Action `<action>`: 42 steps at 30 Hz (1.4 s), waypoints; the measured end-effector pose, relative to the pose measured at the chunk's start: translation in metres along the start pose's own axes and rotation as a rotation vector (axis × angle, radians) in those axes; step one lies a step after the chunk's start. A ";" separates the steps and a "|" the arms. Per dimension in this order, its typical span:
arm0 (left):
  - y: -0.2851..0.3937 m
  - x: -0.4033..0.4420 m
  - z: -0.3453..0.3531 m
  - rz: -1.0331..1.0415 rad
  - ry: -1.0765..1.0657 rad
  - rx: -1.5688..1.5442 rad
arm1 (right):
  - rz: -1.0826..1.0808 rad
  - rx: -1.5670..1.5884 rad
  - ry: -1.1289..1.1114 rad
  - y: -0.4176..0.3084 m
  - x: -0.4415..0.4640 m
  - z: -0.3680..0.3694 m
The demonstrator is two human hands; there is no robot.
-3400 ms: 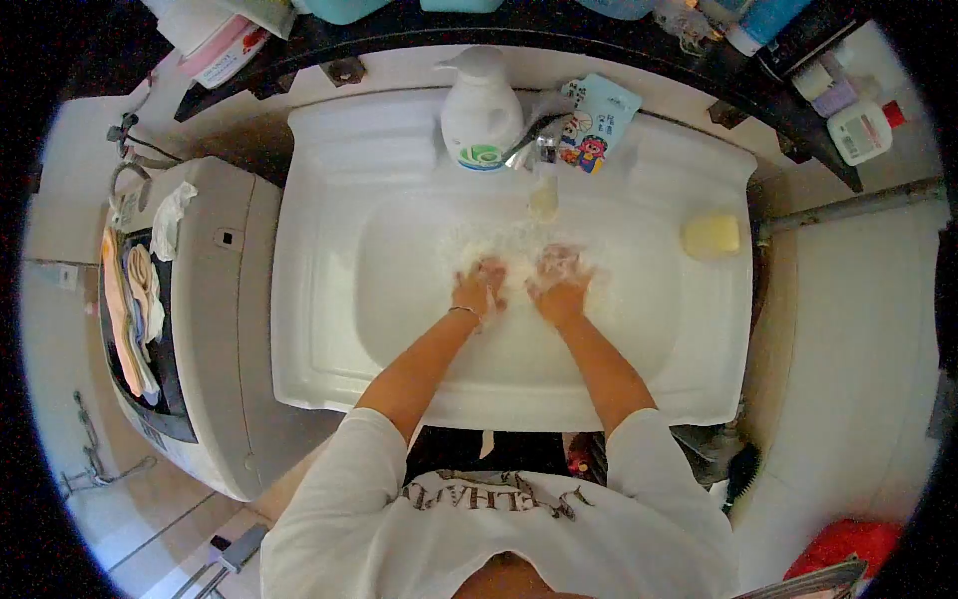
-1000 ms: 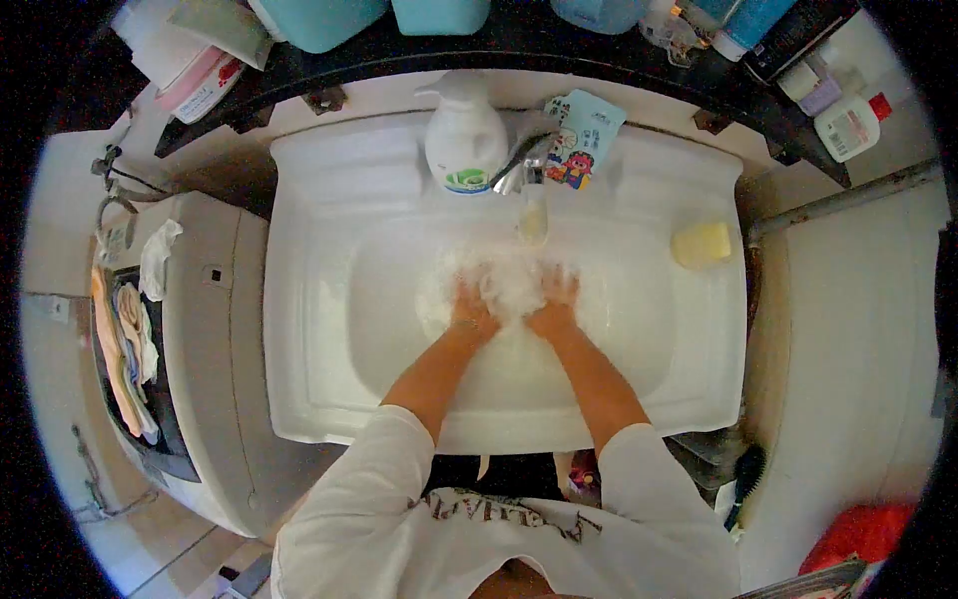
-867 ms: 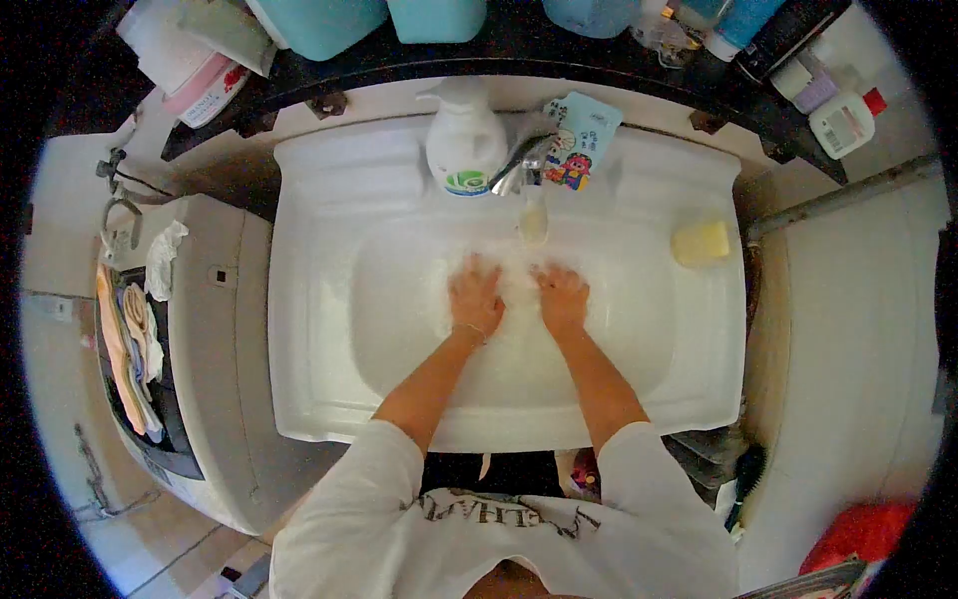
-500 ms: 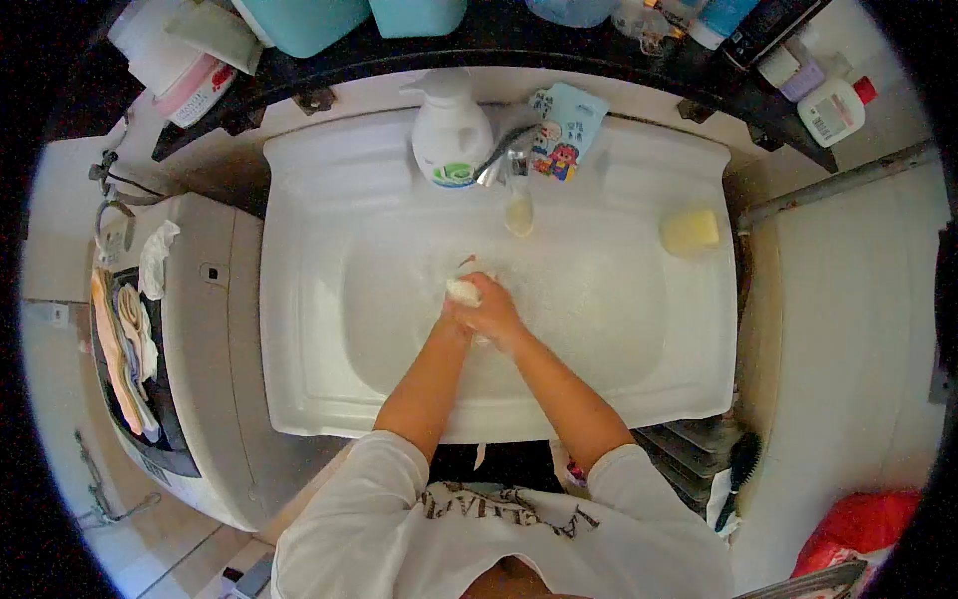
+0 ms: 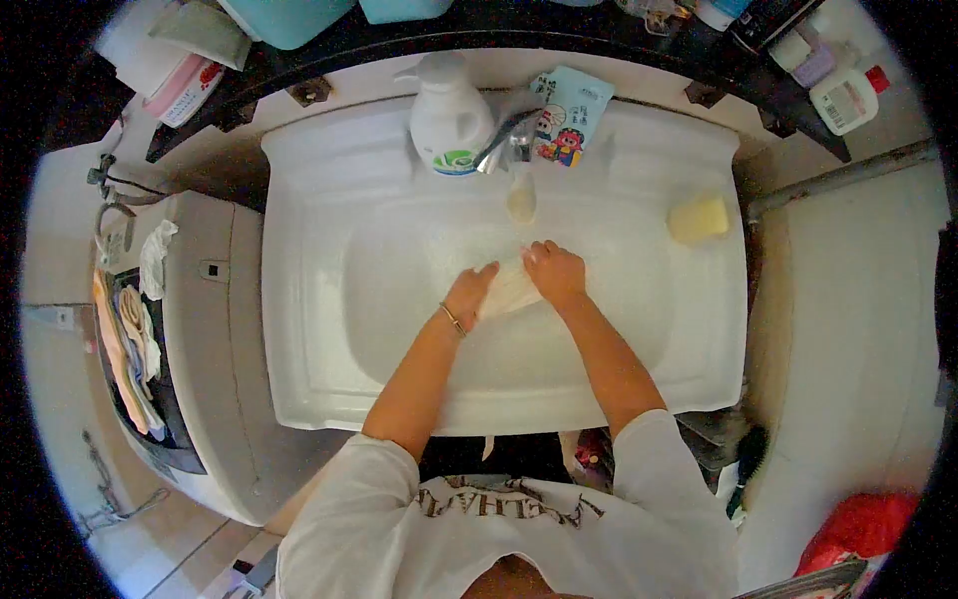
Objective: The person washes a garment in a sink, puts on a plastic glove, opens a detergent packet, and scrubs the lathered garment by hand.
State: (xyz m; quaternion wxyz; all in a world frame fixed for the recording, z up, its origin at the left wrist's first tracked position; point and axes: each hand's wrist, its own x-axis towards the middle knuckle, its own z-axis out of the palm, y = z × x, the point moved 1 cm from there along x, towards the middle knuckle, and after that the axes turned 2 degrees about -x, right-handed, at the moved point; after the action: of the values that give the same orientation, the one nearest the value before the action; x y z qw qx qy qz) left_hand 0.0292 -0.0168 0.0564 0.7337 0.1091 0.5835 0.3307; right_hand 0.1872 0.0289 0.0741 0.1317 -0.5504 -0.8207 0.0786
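A thin whitish cloth (image 5: 510,288) spreads between my two hands over the white sink basin (image 5: 389,299). My left hand (image 5: 470,294), with a bracelet at its wrist, grips the cloth's left side. On the other side, my right hand (image 5: 556,272) has its fingers closed on the upper right part. The cloth's pale colour blends into the basin, so its lower edge is hard to make out. Just beyond my hands is the faucet (image 5: 516,150), with a pale cover or pouch (image 5: 521,205) at its spout.
Behind the basin stand a white pump bottle (image 5: 449,120) and a blue pouch (image 5: 572,115). A yellow soap bar (image 5: 699,220) lies on the right ledge. A dark shelf (image 5: 399,40) overhangs the back. To the left is a washing machine (image 5: 225,349) with folded cloths (image 5: 128,349) on top.
My hands were together around the bunched cloth; now they are apart, with the cloth opened out between them. My right hand has moved right and slightly away from me.
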 end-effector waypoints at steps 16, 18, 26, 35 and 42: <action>-0.016 0.030 -0.001 0.296 0.248 1.880 | 0.103 -0.243 -0.609 -0.008 -0.016 0.036; -0.016 0.028 0.000 0.513 0.407 1.649 | 0.270 -0.122 -0.363 -0.013 -0.018 0.037; -0.048 0.036 -0.006 0.542 0.862 1.030 | -0.017 -0.088 -0.341 0.014 -0.023 0.037; -0.033 0.047 -0.018 0.074 -0.185 -0.533 | 0.445 1.436 -0.699 -0.076 -0.016 -0.014; -0.024 0.043 -0.010 0.121 -0.312 -0.454 | -0.015 0.263 -0.125 -0.104 -0.015 -0.026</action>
State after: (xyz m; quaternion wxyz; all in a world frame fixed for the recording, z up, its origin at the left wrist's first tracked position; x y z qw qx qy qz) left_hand 0.0333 -0.0111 0.0067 0.7993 0.0260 0.3668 0.4753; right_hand 0.1085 -0.0250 0.1256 0.1519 -0.5162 -0.8140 0.2188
